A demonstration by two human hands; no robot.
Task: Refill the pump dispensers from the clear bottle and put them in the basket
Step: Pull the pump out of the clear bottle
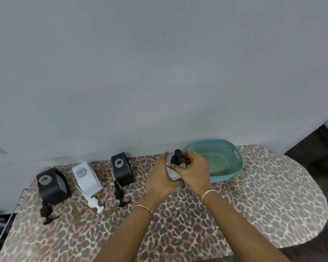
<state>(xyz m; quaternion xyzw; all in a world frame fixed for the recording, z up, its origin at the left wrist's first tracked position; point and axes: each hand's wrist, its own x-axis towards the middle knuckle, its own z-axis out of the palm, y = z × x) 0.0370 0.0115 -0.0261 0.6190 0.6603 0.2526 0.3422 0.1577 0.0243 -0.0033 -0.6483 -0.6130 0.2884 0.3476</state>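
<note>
A white dispenser (173, 174) stands near the back wall, just left of the teal basket (235, 163). My left hand (162, 176) wraps its body. My right hand (193, 170) grips the black pump head (177, 155) sitting on its top. To the left stand three open dispensers without pumps: a black one (52, 186), a white one (87, 177) and another black one (122, 169). In front of each lies its pump: black (46, 212), white (93, 202), black (119, 194). No clear bottle is in view.
Everything stands on a table with a leopard-print cover (197, 224), which is rounded at the right end. A plain grey wall (159, 72) runs right behind the dispensers. A wire rack edge (19, 201) shows at the table's left side. Dark floor (314, 140) lies beyond the right end.
</note>
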